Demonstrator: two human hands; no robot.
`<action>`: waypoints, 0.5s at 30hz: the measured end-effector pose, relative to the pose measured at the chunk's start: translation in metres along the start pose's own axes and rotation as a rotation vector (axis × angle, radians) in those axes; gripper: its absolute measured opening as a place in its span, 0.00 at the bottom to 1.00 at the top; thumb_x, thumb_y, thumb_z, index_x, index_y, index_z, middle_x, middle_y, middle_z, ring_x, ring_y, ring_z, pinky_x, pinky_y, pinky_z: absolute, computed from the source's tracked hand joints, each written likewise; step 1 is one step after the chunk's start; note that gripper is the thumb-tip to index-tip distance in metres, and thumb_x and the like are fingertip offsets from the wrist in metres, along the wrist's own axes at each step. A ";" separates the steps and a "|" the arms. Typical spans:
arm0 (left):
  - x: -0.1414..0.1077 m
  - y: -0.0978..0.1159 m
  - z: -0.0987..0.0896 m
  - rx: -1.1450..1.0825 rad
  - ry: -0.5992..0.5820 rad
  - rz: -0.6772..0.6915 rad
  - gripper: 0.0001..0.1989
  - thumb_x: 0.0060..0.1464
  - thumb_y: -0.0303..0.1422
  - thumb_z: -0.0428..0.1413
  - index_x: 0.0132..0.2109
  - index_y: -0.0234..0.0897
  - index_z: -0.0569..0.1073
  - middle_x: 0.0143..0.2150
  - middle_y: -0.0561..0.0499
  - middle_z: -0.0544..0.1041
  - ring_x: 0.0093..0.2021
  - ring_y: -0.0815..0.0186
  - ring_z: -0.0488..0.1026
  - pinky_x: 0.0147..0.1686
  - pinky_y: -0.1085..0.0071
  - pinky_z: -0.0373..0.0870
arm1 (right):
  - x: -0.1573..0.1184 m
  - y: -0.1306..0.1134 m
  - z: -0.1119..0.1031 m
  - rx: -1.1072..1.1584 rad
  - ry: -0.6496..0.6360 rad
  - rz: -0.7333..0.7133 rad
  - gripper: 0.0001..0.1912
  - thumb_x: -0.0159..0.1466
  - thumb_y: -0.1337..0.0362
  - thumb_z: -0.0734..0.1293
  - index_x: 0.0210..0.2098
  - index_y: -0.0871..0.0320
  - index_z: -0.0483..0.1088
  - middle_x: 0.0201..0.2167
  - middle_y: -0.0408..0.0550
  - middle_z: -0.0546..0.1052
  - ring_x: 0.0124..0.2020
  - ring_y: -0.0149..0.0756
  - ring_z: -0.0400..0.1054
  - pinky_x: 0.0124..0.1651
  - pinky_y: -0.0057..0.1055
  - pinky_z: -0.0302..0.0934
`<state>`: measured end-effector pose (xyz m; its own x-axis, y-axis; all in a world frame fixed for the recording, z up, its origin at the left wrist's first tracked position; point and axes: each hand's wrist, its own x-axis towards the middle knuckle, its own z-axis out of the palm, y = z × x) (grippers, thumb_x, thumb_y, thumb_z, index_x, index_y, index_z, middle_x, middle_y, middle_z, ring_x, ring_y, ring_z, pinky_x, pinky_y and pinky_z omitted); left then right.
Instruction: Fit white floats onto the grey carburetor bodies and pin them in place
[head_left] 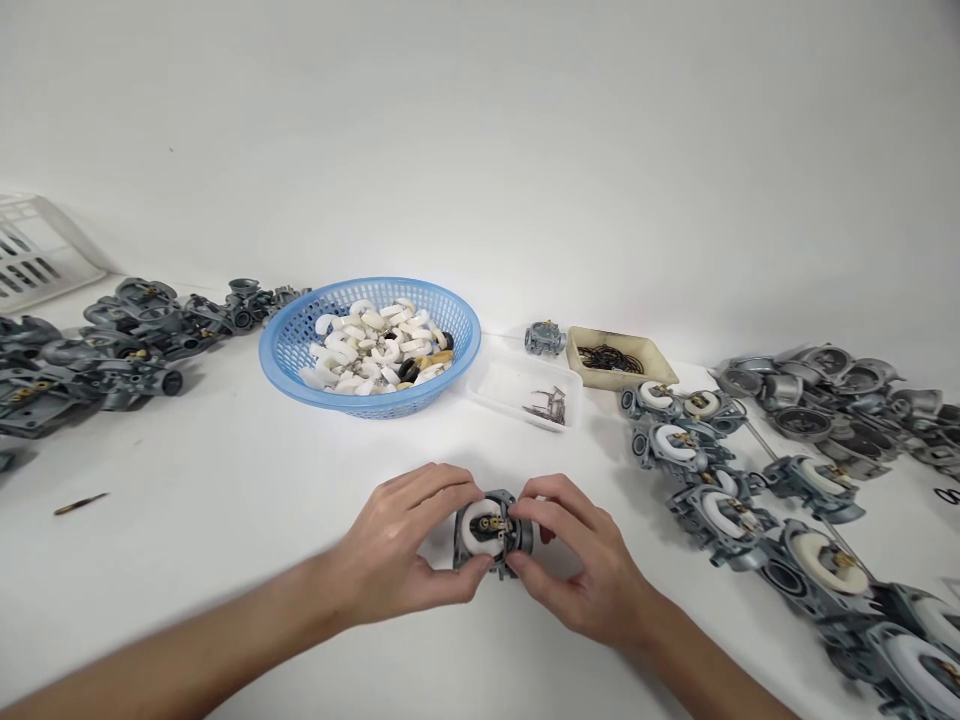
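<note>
Pinching the left edge of the grey carburetor body [501,543] between thumb and bent fingers, the left hand [409,545] faces the right hand [583,562], whose thumb and index finger pinch the right side, beside the white float [472,535]. The body, float side up, is over the white table [247,480], nearer than the blue basket [367,403] and shallow tray [504,382].

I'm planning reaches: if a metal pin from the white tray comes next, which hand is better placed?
Probably the right hand: the metal pins lie ahead of it, farther from the left hand. Both hands hold the metal part, so either would let go.
</note>
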<state>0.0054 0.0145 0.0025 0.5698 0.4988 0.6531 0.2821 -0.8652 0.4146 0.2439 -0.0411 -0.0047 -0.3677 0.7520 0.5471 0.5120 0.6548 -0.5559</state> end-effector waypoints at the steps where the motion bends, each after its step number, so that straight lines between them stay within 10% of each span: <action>1: 0.000 0.000 0.000 -0.006 -0.009 -0.004 0.22 0.51 0.31 0.65 0.53 0.37 0.72 0.45 0.43 0.79 0.41 0.58 0.79 0.41 0.64 0.79 | 0.000 0.000 0.000 0.002 0.001 -0.003 0.14 0.66 0.68 0.68 0.52 0.57 0.69 0.45 0.53 0.72 0.36 0.36 0.69 0.32 0.32 0.68; 15: -0.002 -0.002 0.000 -0.027 -0.049 -0.011 0.22 0.56 0.30 0.64 0.57 0.36 0.71 0.49 0.41 0.78 0.46 0.58 0.78 0.45 0.63 0.78 | 0.002 -0.001 0.000 0.002 0.027 -0.013 0.12 0.69 0.71 0.65 0.51 0.55 0.70 0.43 0.52 0.72 0.36 0.35 0.68 0.32 0.30 0.67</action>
<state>0.0037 0.0152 0.0003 0.6041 0.5049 0.6166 0.2684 -0.8574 0.4391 0.2422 -0.0404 -0.0029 -0.3533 0.7408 0.5713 0.5057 0.6650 -0.5496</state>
